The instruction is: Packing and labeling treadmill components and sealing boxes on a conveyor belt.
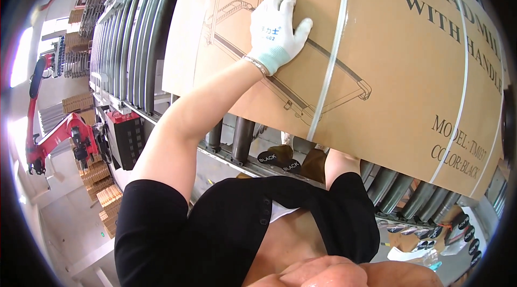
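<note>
A large brown cardboard box (398, 93) fills most of the upper right, with dark print and a line drawing on its top face. White straps (332, 63) run around it. My left hand (277, 33), in a white glove with a pale green cuff, lies flat over the drawing, left of one strap. Its thumb is spread from the fingers and nothing is in it. My right forearm (340, 167) passes below the box's near edge, and the box hides my right hand.
The box rests on a conveyor of metal rollers (244, 139), with more rollers (124, 44) at left. Beyond stand a red robot arm (59, 133), a black case with a red top (125, 136) and cardboard stacks (110, 201). Round black labels (474, 246) hang at lower right.
</note>
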`<state>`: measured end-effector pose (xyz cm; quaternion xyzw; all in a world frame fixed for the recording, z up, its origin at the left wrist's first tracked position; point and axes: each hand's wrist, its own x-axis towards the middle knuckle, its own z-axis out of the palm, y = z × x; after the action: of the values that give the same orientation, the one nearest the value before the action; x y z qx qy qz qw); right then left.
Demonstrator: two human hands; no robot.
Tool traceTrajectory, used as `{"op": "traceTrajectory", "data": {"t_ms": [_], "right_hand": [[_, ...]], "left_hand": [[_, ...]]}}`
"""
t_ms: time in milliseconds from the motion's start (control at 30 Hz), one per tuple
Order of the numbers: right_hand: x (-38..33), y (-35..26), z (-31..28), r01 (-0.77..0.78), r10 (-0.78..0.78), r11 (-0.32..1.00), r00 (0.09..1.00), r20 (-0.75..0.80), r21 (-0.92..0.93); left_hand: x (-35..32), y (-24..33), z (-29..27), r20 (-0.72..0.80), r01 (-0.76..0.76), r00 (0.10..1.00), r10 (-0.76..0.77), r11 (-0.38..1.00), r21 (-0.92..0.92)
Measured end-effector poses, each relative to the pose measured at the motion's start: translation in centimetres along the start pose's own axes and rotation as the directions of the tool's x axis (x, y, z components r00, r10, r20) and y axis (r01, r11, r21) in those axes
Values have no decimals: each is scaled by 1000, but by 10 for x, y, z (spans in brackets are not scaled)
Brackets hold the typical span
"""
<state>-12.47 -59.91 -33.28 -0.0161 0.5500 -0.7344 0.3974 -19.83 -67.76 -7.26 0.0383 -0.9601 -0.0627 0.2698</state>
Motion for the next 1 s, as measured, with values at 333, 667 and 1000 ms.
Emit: {"op": "traceTrajectory", "data": {"t_ms": [333,667,1000], "right_hand": [[-28,-28,-34,6,24,967,993,-114,255],[-65,-25,-56,-13,89,850,989,-120,526],[-175,-15,-109,26,226,734,933,-280,679]], "left_hand": [[-4,-11,-7,-34,20,999,-21,999,-41],[-10,-10,-14,-26,51,998,-52,998,-29],[-11,-31,-14,-22,49,999,-50,998,-47]]}}
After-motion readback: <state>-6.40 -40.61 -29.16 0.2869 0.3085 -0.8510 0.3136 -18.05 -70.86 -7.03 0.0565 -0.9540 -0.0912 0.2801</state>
